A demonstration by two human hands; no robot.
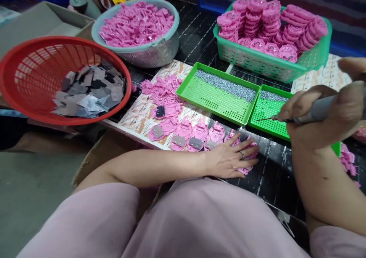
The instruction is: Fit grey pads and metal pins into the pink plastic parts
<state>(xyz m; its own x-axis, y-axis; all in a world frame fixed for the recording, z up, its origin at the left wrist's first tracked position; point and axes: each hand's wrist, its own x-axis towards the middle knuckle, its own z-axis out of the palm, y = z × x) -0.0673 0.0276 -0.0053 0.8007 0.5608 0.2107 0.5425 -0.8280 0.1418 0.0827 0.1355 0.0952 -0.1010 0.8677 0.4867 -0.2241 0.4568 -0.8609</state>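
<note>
My left hand (228, 157) lies flat with its fingers spread over pink plastic housings (248, 171) at the right end of a row. Its palm and fingers hide most of those pieces. Left of it, more pink housings (199, 131) sit side by side, several with a grey plate (196, 143) in the lower half. One farther back carries a black plate (159, 111). My right hand (311, 128) is wrapped round a grey screwdriver (317, 108). The thin bit (267, 119) points left above the small green tray (271, 126), which holds small metal screws (273, 96).
A larger green tray (217, 98) of screws stands beside the small one. Behind are a green basket (257, 61) of stacked pink parts and a bowl (154, 56) of small pink pieces. A red basket (25, 101) of grey plates stands left. Loose pink pieces (164, 88) lie nearby.
</note>
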